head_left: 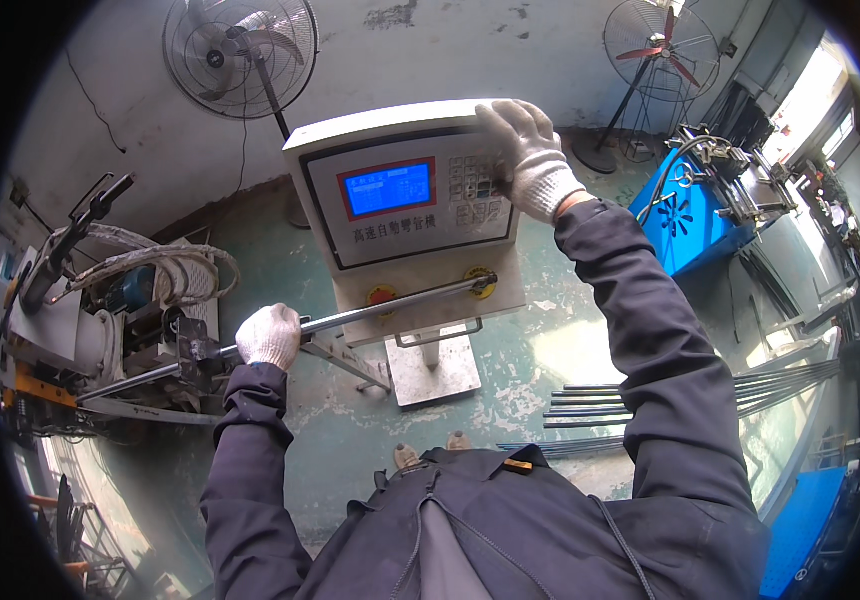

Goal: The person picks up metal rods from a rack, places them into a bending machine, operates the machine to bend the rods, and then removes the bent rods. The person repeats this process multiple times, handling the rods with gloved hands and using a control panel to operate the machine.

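A white knitted glove covers my left hand (269, 337), which is wrapped around a long, thin metal tube (360, 312). The tube slants from the machine at the left, past my hand, to just in front of the control box's lower part. My right hand (532, 160), gloved too, bends its fingers over the top right corner of the white control box (380, 115). Its thumb side lies beside the keypad (474, 190) and is partly hidden. On the panel a blue screen (389, 190) is lit. Below sit a red button (381, 296) and a yellow-ringed button (480, 284), partly behind the tube.
At the left stands a tube-bending machine (100, 330) with hoses and an orange part. The box's pedestal has a white base plate (434, 368). Several dark tubes (590, 408) lie at the right, near a blue machine (690, 215). Two fans (240, 50) stand by the wall.
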`<state>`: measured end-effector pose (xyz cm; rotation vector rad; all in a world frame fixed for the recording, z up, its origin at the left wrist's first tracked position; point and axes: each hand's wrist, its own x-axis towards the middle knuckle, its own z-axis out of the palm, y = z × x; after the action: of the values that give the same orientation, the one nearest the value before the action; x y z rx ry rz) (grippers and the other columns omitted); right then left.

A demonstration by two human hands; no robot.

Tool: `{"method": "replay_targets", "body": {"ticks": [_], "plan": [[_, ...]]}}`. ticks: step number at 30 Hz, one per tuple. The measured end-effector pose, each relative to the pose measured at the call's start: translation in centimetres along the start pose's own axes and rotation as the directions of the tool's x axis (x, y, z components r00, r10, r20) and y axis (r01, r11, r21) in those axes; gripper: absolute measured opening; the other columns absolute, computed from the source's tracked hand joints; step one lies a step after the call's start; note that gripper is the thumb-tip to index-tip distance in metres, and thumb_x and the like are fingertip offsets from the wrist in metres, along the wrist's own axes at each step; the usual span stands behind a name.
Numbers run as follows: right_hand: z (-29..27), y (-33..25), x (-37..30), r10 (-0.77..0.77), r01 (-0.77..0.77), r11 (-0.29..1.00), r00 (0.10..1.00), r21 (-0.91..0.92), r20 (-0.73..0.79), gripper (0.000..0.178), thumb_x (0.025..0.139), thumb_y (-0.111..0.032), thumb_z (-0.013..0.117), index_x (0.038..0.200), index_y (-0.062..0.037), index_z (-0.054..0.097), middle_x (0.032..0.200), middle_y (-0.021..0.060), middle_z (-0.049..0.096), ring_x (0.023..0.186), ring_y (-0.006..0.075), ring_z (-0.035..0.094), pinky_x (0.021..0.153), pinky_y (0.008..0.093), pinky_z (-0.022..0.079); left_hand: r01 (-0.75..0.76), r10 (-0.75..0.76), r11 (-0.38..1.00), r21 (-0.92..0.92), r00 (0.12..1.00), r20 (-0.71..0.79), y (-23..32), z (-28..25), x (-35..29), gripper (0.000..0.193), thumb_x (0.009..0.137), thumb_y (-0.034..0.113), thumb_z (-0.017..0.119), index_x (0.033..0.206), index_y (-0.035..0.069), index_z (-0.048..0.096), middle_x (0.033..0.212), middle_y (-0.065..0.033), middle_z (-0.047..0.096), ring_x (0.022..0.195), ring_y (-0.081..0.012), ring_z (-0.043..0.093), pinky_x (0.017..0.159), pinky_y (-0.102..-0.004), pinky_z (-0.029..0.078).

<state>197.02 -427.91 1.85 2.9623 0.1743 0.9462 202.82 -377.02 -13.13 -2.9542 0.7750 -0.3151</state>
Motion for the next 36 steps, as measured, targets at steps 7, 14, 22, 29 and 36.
{"method": "replay_targets", "body": {"ticks": [7,14,22,29,36], "plan": [[0.0,-0.1,-0.2,-0.003,0.003,1.000,0.999,-0.008,-0.036,0.122,0.073,-0.019,0.101,0.177,-0.0315,0.039,0.173,0.0149,0.039,0.164,0.0424,0.035,0.134,0.0565,0.043,0.176,-0.171,0.974,-0.145,0.984,0.043,0.7,-0.5,0.2,0.035,0.105,0.033,0.062,0.089,0.012,0.084,0.091,-0.0151,0.081,0.092,-0.0401,0.080,0.083,-0.0524,0.063],[-0.4,-0.8,-0.5,-0.007,0.005,0.999,1.000,-0.054,-0.031,0.111,0.078,-0.021,0.096,0.175,-0.0284,0.042,0.172,0.0166,0.041,0.164,0.0435,0.035,0.134,0.0591,0.041,0.214,-0.209,0.960,-0.179,0.977,0.046,0.7,-0.9,0.2,0.037,0.105,0.036,0.063,0.090,0.010,0.085,0.092,-0.0174,0.082,0.092,-0.0414,0.080,0.084,-0.0533,0.063],[-0.6,-0.2,-0.1,-0.048,0.056,0.994,0.995,0.095,-0.092,0.103,0.080,-0.012,0.091,0.172,-0.0291,0.047,0.169,0.0132,0.046,0.159,0.0423,0.039,0.134,0.0551,0.041,0.178,-0.174,0.973,-0.147,0.984,0.044,0.6,-1.0,0.3,0.038,0.106,0.036,0.061,0.091,0.009,0.085,0.092,-0.0174,0.082,0.093,-0.0411,0.080,0.085,-0.0527,0.063],[-0.2,0.2,-0.2,-0.057,0.063,0.995,0.995,0.076,-0.080,0.117,0.074,-0.014,0.097,0.174,-0.0292,0.039,0.171,0.0157,0.041,0.159,0.0477,0.037,0.133,0.0601,0.041,0.230,-0.223,0.959,-0.166,0.973,0.063,0.7,-0.7,0.2,0.037,0.106,0.036,0.061,0.091,0.011,0.085,0.093,-0.0165,0.082,0.093,-0.0405,0.080,0.085,-0.0527,0.063],[-0.1,-0.1,-0.2,-0.024,0.030,0.998,0.995,0.054,-0.097,0.107,0.080,-0.017,0.093,0.173,-0.0305,0.043,0.171,0.0129,0.040,0.161,0.0424,0.037,0.132,0.0581,0.043,0.175,-0.188,0.976,-0.130,0.978,-0.094,0.9,0.1,0.1,0.030,0.103,0.032,0.067,0.084,0.012,0.079,0.086,-0.0147,0.078,0.086,-0.0387,0.079,0.079,-0.0526,0.062]]}}
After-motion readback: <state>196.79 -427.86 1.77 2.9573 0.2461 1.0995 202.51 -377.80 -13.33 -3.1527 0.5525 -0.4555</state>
